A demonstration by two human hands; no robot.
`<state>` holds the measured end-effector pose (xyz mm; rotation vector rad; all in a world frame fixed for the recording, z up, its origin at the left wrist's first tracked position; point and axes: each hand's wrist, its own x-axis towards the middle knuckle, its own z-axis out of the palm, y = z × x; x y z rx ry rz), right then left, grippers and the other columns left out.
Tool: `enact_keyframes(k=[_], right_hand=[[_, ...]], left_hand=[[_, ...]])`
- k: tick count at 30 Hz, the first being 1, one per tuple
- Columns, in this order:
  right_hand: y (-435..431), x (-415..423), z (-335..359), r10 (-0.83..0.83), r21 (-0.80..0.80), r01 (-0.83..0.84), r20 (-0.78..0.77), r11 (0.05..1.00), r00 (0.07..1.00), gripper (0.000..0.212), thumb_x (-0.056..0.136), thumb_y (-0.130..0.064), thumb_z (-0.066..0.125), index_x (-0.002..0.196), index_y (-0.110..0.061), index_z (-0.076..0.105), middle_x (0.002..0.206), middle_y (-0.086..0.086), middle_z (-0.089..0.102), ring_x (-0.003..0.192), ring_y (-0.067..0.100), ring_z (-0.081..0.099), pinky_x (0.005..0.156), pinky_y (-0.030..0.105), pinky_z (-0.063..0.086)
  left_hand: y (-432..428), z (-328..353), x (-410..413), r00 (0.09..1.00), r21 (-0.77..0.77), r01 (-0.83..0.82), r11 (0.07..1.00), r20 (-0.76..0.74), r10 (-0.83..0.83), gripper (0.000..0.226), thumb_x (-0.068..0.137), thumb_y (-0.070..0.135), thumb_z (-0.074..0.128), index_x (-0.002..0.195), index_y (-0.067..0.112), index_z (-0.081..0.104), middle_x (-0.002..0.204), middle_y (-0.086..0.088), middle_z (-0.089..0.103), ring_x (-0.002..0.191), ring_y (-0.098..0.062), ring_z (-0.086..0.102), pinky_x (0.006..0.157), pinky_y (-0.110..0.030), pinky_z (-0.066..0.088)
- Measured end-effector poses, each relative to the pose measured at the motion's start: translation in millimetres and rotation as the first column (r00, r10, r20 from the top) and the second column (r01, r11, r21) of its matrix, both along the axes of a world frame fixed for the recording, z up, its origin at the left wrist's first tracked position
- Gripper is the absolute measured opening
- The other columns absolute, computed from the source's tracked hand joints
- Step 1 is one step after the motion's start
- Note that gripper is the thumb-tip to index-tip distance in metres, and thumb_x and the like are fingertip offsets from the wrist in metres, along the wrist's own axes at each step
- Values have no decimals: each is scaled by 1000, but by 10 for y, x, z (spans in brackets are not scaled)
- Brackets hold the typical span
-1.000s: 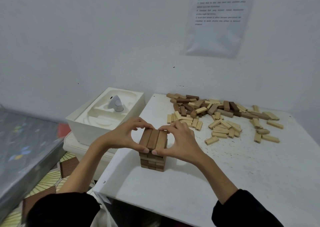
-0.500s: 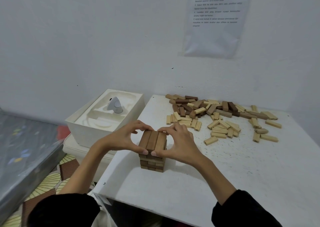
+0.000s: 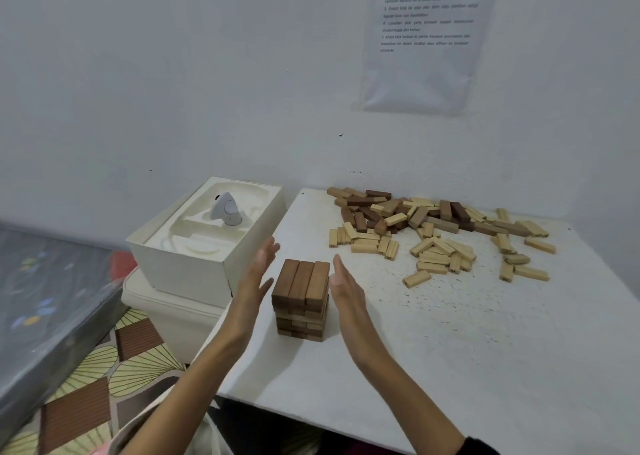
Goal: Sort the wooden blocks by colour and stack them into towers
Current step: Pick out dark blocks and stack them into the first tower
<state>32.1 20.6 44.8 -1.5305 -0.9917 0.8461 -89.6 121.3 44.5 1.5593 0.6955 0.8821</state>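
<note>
1. Near the left front of the surface (image 3: 450, 368) stands one tower (image 3: 300, 302) of brown blocks. Its top layer holds three blocks laid side by side. The layers below are crossed, and their number cannot be told exactly.
2. Two hands flank the tower, palms turned towards it.
3. Left hand (image 3: 254, 281): fingers straight and spread, holding nothing, a clear gap to the tower's left face.
4. Right hand (image 3: 346, 288): fingers straight and together, holding nothing, just beside the tower's right face. Contact cannot be told.
5. One loose pile (image 3: 433, 232) of blocks lies at the back of the surface, well apart from the tower. Brown blocks sit mostly towards the wall and pale ones nearer. They are too many to count.
6. One white box (image 3: 207, 257) sits left of the surface, with one small grey device (image 3: 225, 210) in its tray.
7. One printed sheet (image 3: 426, 38) hangs on the wall.
</note>
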Motion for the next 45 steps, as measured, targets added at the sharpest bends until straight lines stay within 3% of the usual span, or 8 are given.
enact_keyframes(k=[2, 5, 9, 13, 16, 25, 38, 45], right_hand=[[-13, 2, -26, 33, -5, -33, 74, 999, 997, 71, 84, -67, 32, 146, -41, 8, 154, -19, 6, 132, -8, -5, 109, 28, 5], [7, 95, -16, 7, -7, -6, 127, 1000, 992, 63, 88, -59, 38, 145, -41, 18, 153, -15, 11, 134, -4, -1, 101, 25, 10], [39, 217, 15, 11, -12, -9, 158, 1000, 987, 50, 93, -45, 42, 142, -40, 28, 149, -10, 20, 136, 4, 6, 99, 24, 14], [11, 351, 47, 147, -92, -124, 304, 988, 941, 73, 83, -45, 64, 144, -41, 24, 146, -10, 19, 135, 6, 9, 99, 25, 17], [9, 446, 76, 173, -95, -149, 345, 984, 922, 74, 80, -38, 70, 142, -41, 29, 143, -7, 24, 134, 9, 13, 99, 24, 19], [65, 481, 47, 171, -87, -149, 387, 985, 906, 73, 80, -38, 71, 140, -41, 31, 144, -5, 27, 134, 13, 17, 99, 27, 22], [86, 468, -36, 157, -47, -150, 325, 988, 933, 73, 79, -36, 72, 140, -39, 32, 137, -5, 36, 130, 13, 26, 100, 30, 28], [108, 459, -51, 154, -68, -140, 311, 988, 938, 81, 64, -55, 64, 137, -45, 31, 134, -9, 36, 128, 11, 27, 98, 29, 28]], left_hand=[[3, -31, -56, 993, 123, 79, 989, -98, -68, 91, 61, 88, 49, 141, 46, 31, 149, 26, 29, 135, 12, 24, 110, -23, 23], [120, -55, -110, 963, 253, 145, 957, -258, -78, 98, 53, 81, 66, 139, 54, 28, 151, 28, 22, 140, 5, 17, 114, -32, 21], [193, -31, -113, 946, 259, 233, 937, -284, -157, 102, 56, 66, 76, 143, 42, 30, 146, 30, 31, 139, 4, 24, 116, -39, 22], [277, -15, -104, 927, 236, 288, 928, -312, -208, 100, 59, 45, 81, 144, 40, 28, 136, 21, 49, 133, -2, 38, 116, -40, 24], [326, -15, -88, 926, 222, 285, 933, -314, -208, 97, 61, 40, 82, 143, 39, 31, 130, 17, 54, 130, -7, 44, 114, -43, 28], [419, -12, -57, 919, 233, 299, 925, -333, -213, 95, 59, 40, 82, 141, 39, 35, 121, 15, 56, 126, -11, 47, 113, -42, 32], [459, -2, -27, 913, 210, 337, 918, -311, -265, 92, 57, 39, 82, 138, 36, 40, 123, 10, 57, 125, -8, 48, 102, -18, 40], [457, 0, -28, 912, 210, 345, 915, -305, -274, 88, 57, 40, 81, 136, 42, 43, 125, 8, 56, 123, -6, 48, 100, -17, 41]])
